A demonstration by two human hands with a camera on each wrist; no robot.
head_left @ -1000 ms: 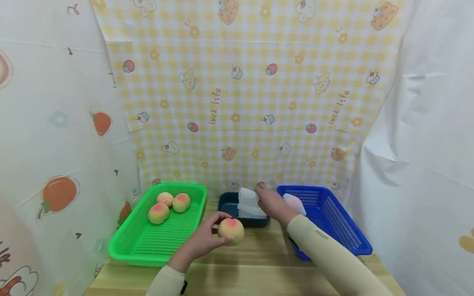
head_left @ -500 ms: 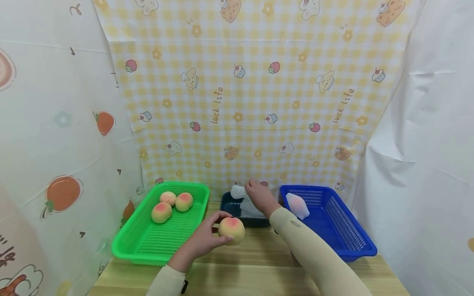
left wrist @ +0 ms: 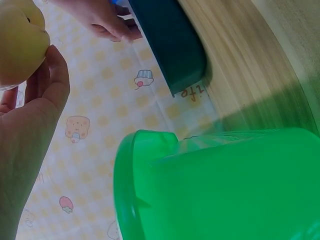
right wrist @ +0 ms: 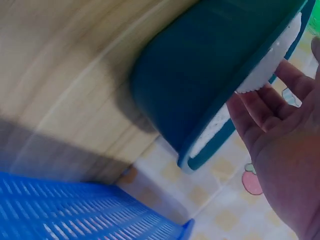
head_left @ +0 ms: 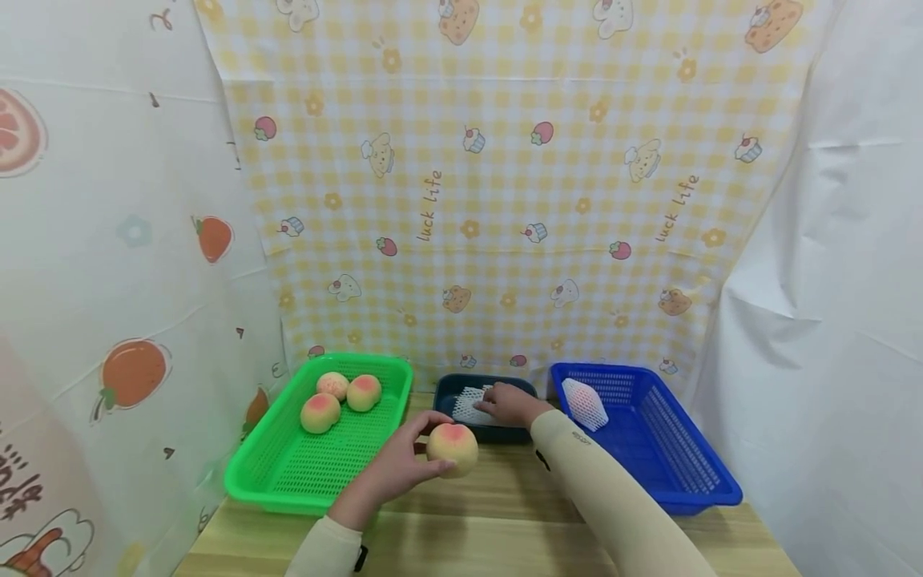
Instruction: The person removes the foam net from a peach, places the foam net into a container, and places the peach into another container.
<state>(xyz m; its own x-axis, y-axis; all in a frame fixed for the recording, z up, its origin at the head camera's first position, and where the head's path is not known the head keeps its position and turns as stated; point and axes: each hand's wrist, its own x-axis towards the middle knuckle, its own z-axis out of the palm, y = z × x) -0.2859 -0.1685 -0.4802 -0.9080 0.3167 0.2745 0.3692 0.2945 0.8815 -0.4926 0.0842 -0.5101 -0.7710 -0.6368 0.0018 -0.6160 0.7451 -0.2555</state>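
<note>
My left hand [head_left: 397, 465] holds a yellow peach [head_left: 453, 450] with a pink top, thumb in front and fingers behind, above the table. The same peach [left wrist: 20, 45] fills the upper left corner of the left wrist view. My right hand [head_left: 510, 403] reaches into a small dark teal tray [head_left: 486, 436] and touches white foam fruit nets [head_left: 469, 406] lying there. In the right wrist view its fingers [right wrist: 257, 110] extend over the rim onto a white net [right wrist: 272, 60], with the thumb apart. Some fingertips are hidden.
A green basket [head_left: 248, 481] with three peaches [head_left: 320, 413] stands on the left. On the right, a blue basket [head_left: 681, 417] holds a peach in a foam net [head_left: 586, 405]. All rest on a wooden table [head_left: 461, 545] before a yellow checked cloth [head_left: 497, 240].
My right hand first lifted a foam net from the tray, moved left with it, then came down into the tray. The left hand keeps holding the peach in nearly the same place.
</note>
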